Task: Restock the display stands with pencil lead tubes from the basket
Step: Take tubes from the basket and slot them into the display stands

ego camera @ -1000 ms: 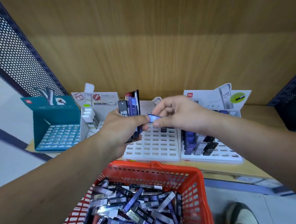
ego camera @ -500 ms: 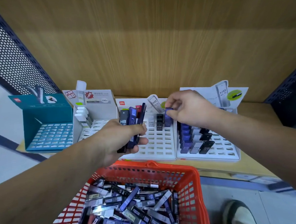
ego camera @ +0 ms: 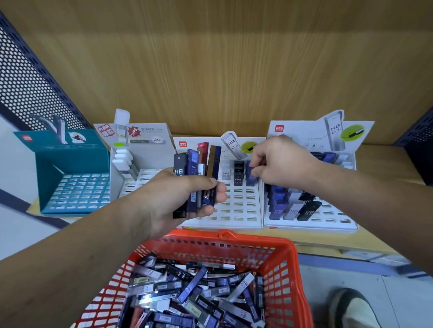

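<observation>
A wooden panel [ego camera: 230,62] is backing the shelf [ego camera: 385,160], where four stands are sitting in a row. A red basket [ego camera: 284,273] is sitting in front of the shelf, heaped with loose lead tubes [ego camera: 192,303] lying at all angles. A teal stand [ego camera: 73,171] is sitting at the far left, with a white stand [ego camera: 144,147] just beside it holding a few white tubes at its back left. The middle stand [ego camera: 238,213] is carrying only a few tubes in its back rows. The right stand [ego camera: 333,220] is holding rows of blue, grey and black tubes along its left side.

The left hand [ego camera: 172,198] is hovering above the middle stand's left part, fingers and thumb curling round an upright bunch of tubes [ego camera: 193,170]. The right hand [ego camera: 283,163] is reaching over the back right of the middle stand, its fingertips pinching a blue tube [ego camera: 250,172] standing upright just beside two black ones. A shoe [ego camera: 353,312] is showing at the lower right.
</observation>
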The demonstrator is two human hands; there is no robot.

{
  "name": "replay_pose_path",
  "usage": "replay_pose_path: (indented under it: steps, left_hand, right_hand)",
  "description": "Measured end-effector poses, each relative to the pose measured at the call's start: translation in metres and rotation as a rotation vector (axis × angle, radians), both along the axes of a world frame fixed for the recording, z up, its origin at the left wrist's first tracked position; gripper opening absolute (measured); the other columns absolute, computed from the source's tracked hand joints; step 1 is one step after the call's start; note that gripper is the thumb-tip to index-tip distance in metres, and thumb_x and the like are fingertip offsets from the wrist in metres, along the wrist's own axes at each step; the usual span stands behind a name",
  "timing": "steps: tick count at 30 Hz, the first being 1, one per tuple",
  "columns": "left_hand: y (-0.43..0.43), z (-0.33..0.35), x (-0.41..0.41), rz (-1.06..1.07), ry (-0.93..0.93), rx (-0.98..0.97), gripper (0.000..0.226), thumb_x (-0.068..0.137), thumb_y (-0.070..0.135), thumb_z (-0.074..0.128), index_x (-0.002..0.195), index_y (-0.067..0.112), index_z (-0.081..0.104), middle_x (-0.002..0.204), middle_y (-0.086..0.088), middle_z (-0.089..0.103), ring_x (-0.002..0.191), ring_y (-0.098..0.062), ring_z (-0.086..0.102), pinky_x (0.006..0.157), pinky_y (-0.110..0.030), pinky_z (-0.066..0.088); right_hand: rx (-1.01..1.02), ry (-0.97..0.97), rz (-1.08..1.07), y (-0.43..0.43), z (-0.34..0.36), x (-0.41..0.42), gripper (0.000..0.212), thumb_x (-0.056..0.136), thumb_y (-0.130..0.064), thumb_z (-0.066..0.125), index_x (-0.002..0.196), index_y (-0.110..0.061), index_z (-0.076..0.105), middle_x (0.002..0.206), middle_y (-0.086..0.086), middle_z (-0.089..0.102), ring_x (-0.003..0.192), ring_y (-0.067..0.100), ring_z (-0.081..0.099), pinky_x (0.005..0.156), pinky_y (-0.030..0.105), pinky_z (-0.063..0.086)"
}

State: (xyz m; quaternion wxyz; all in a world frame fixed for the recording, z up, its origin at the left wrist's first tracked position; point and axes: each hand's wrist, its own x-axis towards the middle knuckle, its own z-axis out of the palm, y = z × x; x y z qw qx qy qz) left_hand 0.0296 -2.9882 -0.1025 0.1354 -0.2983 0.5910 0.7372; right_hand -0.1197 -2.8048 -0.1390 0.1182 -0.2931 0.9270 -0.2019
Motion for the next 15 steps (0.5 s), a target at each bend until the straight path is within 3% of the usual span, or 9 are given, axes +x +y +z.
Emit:
replay_pose_path:
  steps: [5,7,8,10,12,15]
  left_hand:
    - [-0.001,0.001,0.002,-0.044,0.029,0.011,0.021,0.097,0.006,0.067,0.118,0.003,0.069,0.104,-0.019,0.078,0.093,-0.025,0.078,0.061,-0.026,0.06]
    - [-0.002,0.0,0.002,-0.084,0.038,-0.015,0.024,0.096,0.007,0.07,0.119,0.002,0.069,0.104,-0.018,0.078,0.093,-0.025,0.078,0.059,-0.027,0.059]
    - [-0.002,0.0,0.002,-0.105,0.037,-0.033,0.026,0.095,0.008,0.071,0.12,0.002,0.069,0.104,-0.016,0.079,0.094,-0.025,0.078,0.059,-0.027,0.058]
    - [-0.002,-0.001,0.003,-0.151,0.025,-0.083,0.028,0.095,0.012,0.073,0.121,0.005,0.068,0.104,-0.012,0.079,0.097,-0.024,0.078,0.059,-0.028,0.056]
    - [-0.001,0.0,0.004,-0.211,0.025,-0.139,0.027,0.095,0.015,0.073,0.121,0.01,0.068,0.105,-0.008,0.08,0.097,-0.023,0.078,0.061,-0.029,0.054]
    - [0.005,0.003,0.004,-0.295,0.038,-0.18,0.027,0.094,0.015,0.075,0.12,0.014,0.068,0.104,-0.007,0.08,0.097,-0.023,0.078,0.06,-0.029,0.052]
  right_hand:
    - [0.305,0.267,0.189,-0.004,-0.004,0.01,0.01,0.094,-0.029,0.064,0.091,-0.027,0.074,0.1,-0.007,0.063,0.096,0.021,0.062,0.068,0.03,0.047]
    - [0.295,0.314,0.215,-0.004,-0.004,0.011,0.018,0.097,-0.037,0.06,0.089,-0.027,0.073,0.097,-0.007,0.057,0.094,0.02,0.061,0.067,0.03,0.045]
    - [0.189,0.27,0.171,-0.003,-0.003,0.009,0.022,0.097,-0.038,0.059,0.086,-0.025,0.073,0.091,-0.006,0.059,0.087,0.017,0.06,0.066,0.031,0.047]
    - [-0.193,-0.006,0.009,-0.002,0.005,0.009,0.03,0.096,-0.041,0.06,0.086,-0.016,0.073,0.08,0.006,0.066,0.065,0.013,0.056,0.06,0.031,0.048]
    - [-0.48,-0.397,-0.124,-0.002,0.022,0.012,0.048,0.094,-0.058,0.061,0.095,-0.012,0.075,0.08,0.013,0.071,0.054,0.014,0.05,0.053,0.028,0.038]
    - [-0.472,-0.683,-0.052,-0.001,0.04,0.022,0.045,0.093,-0.058,0.064,0.106,-0.017,0.078,0.071,0.002,0.068,0.051,0.015,0.048,0.047,0.026,0.032]
